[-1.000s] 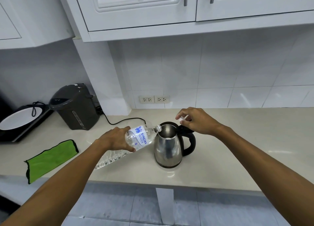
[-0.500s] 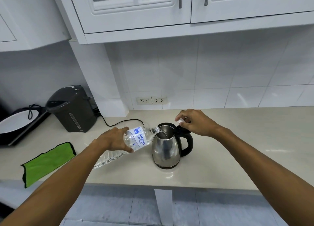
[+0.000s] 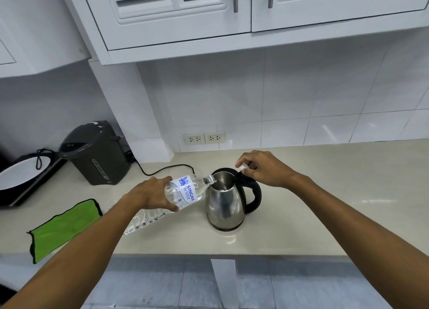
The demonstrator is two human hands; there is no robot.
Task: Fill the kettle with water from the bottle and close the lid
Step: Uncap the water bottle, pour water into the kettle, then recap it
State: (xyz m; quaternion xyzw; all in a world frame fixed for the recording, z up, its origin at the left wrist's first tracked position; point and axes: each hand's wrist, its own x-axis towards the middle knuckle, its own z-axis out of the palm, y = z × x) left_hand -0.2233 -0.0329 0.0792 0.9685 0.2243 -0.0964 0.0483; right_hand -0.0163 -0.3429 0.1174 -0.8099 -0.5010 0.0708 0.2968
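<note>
Kettle [image 3: 226, 205], steel with a black handle, stands upright on the counter [image 3: 325, 216] near the front edge, roughly midway between the two arms, with its mouth open. The lid looks swung back toward the handle side, though the right hand hides most of it. The bottle [image 3: 183, 192] is tipped nearly level, its neck resting at or just over the kettle's rim, and a thin stream seems to run into the mouth; whether neck and rim touch I cannot tell. The left hand [image 3: 148, 196] is clamped round the bottle's middle, fingers wrapped over the label and thumb beneath. The right hand [image 3: 264, 169] hovers over the top of the handle, its fingers curled together and pinching a small white cap [image 3: 243, 167], while part of the hand seems to steady the lid or handle. So the pouring step is in hand, and the bottle's lower part still shows water, so filling is likely not finished. The next move calls for raising the bottle's base gradually to keep the stream inside the rim, then righting the bottle, setting it aside and pressing the lid down. Further out lie a green cloth [image 3: 65, 227] to the left and a dark dispenser [image 3: 97, 153] by the wall, both well apart from the kettle.
</note>
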